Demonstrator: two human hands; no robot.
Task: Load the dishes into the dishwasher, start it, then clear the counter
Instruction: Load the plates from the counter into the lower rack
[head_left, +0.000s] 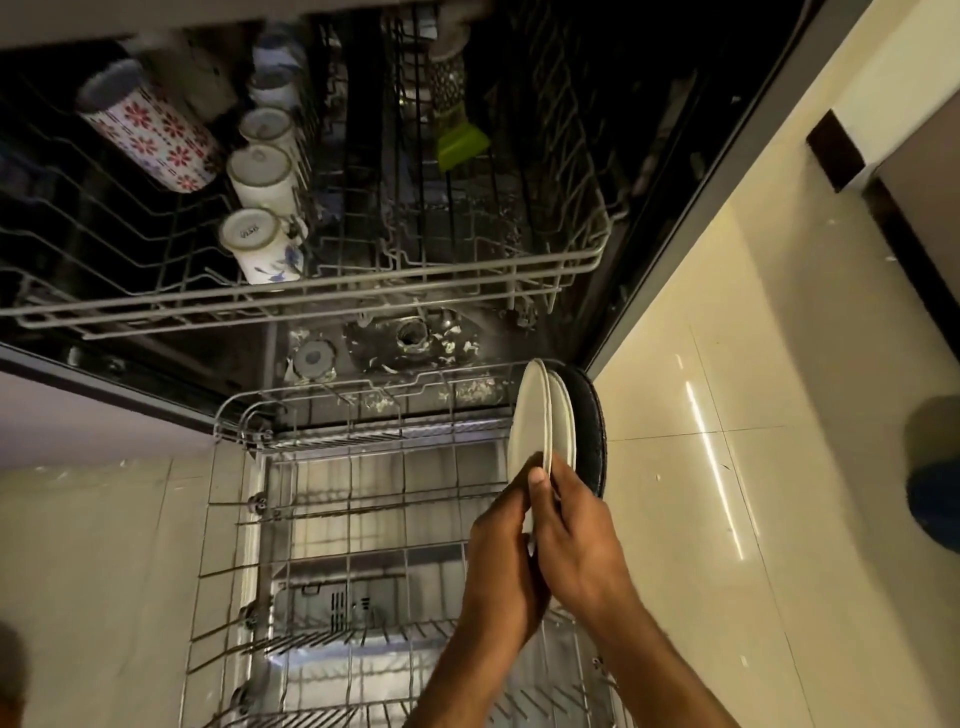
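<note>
Two white plates (530, 410) stand on edge at the far right corner of the pulled-out lower dishwasher rack (332, 499), with a dark round pan (589, 415) upright just behind them. My left hand (501, 551) and my right hand (576, 540) meet at the near rim of the front white plate and both pinch it. The upper rack (311, 291) holds several white mugs (260, 176) upside down, a floral tumbler (150, 124) on its side and a green utensil (460, 145).
The dishwasher tub floor with a filter (413, 335) shows between the racks. Cream floor tiles (727, 415) lie to the right, with a dark rounded object (935, 467) at the right edge. Most of the lower rack's tines stand bare.
</note>
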